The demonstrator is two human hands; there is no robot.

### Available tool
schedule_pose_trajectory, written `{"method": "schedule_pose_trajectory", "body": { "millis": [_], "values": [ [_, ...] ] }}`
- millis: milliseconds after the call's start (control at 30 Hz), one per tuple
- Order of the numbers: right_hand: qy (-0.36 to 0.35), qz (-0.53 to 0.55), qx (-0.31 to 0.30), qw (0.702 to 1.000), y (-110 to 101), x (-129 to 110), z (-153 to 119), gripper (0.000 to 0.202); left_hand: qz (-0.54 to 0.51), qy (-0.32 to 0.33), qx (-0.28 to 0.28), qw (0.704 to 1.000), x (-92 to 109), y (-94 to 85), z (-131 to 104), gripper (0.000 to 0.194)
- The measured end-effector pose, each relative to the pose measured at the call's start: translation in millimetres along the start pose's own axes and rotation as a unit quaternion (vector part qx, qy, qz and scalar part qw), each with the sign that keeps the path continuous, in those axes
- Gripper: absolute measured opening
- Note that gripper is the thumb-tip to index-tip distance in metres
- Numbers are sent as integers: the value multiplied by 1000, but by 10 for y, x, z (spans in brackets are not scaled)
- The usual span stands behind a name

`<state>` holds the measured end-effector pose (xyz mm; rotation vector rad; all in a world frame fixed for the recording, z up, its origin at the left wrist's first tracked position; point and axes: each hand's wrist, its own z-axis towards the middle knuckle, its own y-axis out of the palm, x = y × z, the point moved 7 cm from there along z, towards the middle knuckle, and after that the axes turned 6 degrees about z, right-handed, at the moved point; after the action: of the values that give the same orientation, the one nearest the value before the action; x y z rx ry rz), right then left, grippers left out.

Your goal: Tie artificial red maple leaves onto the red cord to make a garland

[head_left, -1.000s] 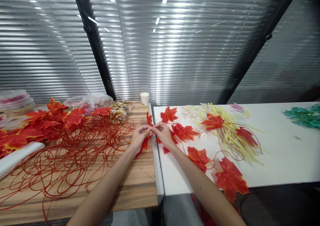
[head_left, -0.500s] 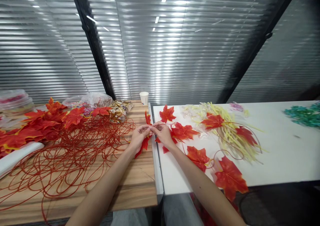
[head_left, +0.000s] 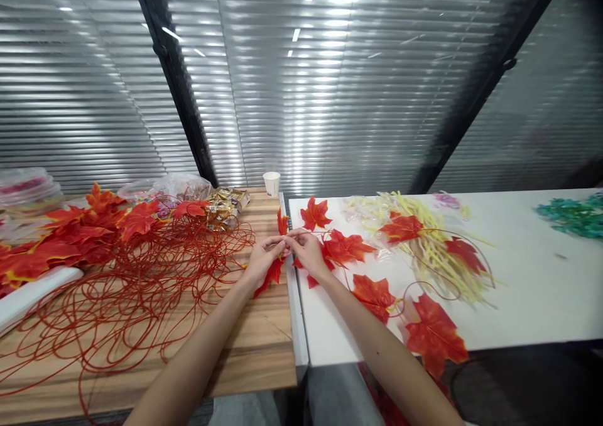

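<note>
My left hand (head_left: 264, 259) and my right hand (head_left: 304, 250) meet fingertip to fingertip above the seam of two tables. Both are closed in a pinch. An artificial red maple leaf (head_left: 272, 275) hangs from the pinch under my left hand, and another orange-red leaf tip (head_left: 282, 221) rises just beyond the fingertips. Thin red cord (head_left: 320, 232) runs off from my right hand to a string of maple leaves (head_left: 347, 248) on the white table. The exact spot where leaf and cord meet is hidden by my fingers.
Tangled red cord (head_left: 141, 288) spreads over the wooden table (head_left: 264, 350), beside piled maple leaves (head_left: 70, 244). A paper cup (head_left: 272, 184) and gold packets (head_left: 226, 207) stand behind. Yellow strips (head_left: 438, 262) and teal pieces (head_left: 572, 217) lie on the white table (head_left: 532, 300).
The leaf tip beyond my fingertips has shifted slightly right and turned. My hands stay pinched together in nearly the same place.
</note>
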<state>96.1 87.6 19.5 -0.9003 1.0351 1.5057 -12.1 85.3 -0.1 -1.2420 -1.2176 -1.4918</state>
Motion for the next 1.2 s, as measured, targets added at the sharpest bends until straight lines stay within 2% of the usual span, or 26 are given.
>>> {"method": "schedule_pose_trajectory", "body": {
  "millis": [600, 1200],
  "values": [
    [1, -80, -4, 997, -19, 83, -5, 21, 62, 2, 6, 998, 67, 34, -28, 26],
    [9, -98, -18, 995, -8, 91, -11, 21, 80, 6, -6, 997, 44, 40, -14, 24]
  ]
}}
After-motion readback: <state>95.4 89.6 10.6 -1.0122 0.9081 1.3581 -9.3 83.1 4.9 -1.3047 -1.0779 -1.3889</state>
